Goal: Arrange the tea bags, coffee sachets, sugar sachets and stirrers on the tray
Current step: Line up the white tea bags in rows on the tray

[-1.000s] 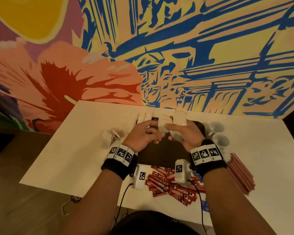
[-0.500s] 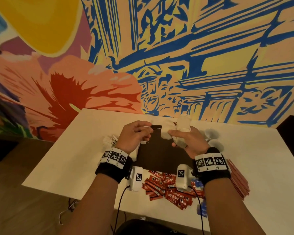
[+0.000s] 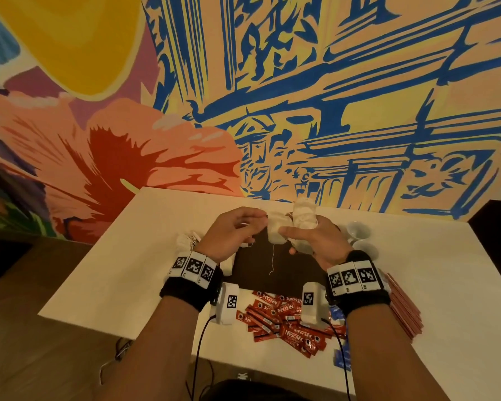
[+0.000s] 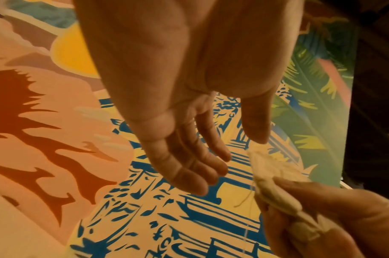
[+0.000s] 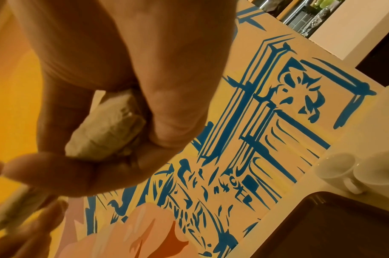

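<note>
Tea bags [image 3: 303, 216] bunched in right hand [image 3: 315, 241], held up above dark tray [image 3: 275, 273] on table [image 3: 110, 267]; fingers curled round bundle, thumb and forefinger pinching one more bag [image 3: 274, 230] at the front, its string [image 3: 272, 256] dangling toward the tray. Left hand [image 3: 232, 233] just beside that bag, apart from it in the wrist view, fingers loosely extended and holding nothing clearly visible; whether a thread end sits between the fingertips, cannot tell.

Step in hand, by judgement: separating single bags from the bundle and laying them on the tray. To do well: free the string before pulling, so no tangle drags a second bag out. Take the front bag by its body, not the thread. Lower close to the tray before letting go, flat, edge lined up with the tray side, string tucked alongside. Keep right hand firm on the rest of the bundle, not so tight as to crush paper.

Waiting nearby: red coffee sachets [image 3: 284, 319] heaped at near edge of table, reddish stirrers [image 3: 402, 308] stacked to the right, pale sachets [image 3: 187, 241] to the left, two white cups [image 3: 359, 231] beyond the tray.
</note>
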Motion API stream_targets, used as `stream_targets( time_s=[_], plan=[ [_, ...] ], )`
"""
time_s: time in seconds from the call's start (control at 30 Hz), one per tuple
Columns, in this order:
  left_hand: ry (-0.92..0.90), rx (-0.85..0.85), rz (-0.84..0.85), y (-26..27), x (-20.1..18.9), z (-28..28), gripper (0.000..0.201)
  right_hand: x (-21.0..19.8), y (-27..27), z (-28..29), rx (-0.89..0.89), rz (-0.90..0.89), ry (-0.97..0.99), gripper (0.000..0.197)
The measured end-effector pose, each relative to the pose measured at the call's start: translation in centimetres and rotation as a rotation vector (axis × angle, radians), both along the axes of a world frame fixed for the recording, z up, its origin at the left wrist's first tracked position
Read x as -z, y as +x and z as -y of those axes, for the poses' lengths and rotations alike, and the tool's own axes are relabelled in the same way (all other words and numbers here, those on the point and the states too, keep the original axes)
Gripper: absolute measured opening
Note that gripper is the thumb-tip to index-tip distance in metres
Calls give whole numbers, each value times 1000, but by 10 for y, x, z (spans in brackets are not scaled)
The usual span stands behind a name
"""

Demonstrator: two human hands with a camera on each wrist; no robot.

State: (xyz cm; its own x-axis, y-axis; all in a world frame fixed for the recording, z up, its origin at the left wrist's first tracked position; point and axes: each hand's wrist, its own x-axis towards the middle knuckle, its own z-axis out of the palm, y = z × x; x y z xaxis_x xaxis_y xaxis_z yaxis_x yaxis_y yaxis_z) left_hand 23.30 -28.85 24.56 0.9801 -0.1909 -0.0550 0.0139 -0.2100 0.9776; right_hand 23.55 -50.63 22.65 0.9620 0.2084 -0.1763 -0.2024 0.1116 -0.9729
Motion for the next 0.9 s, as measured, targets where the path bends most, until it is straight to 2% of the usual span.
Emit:
stream_targets(
  time_s=[0.07,0.17,0.23,0.37,0.57,0.73,0.9],
  plan=[
    [-4,46,16,5,-3,5,23,0,3,-4,-19,-4,-32,29],
    [-14,33,20,17,-3,5,14,0,9,-10,-22,-8,-24,34],
    [-16,18,17,26,-1,0,11,-1,14,-13,5,-13,-6,31],
    [-15,-17,14,48,2,-17,18,5,31,-16,87,-34,-23,27],
    [18,-74,12,95,8,-48,7,25,62,-27,168,-130,-59,27],
    [87,-141,2,141,36,-73,14,46,83,-31,287,-205,-118,19],
    [235,-153,-30,178,86,-90,5,70,101,-31,398,-335,-179,23]
  ],
)
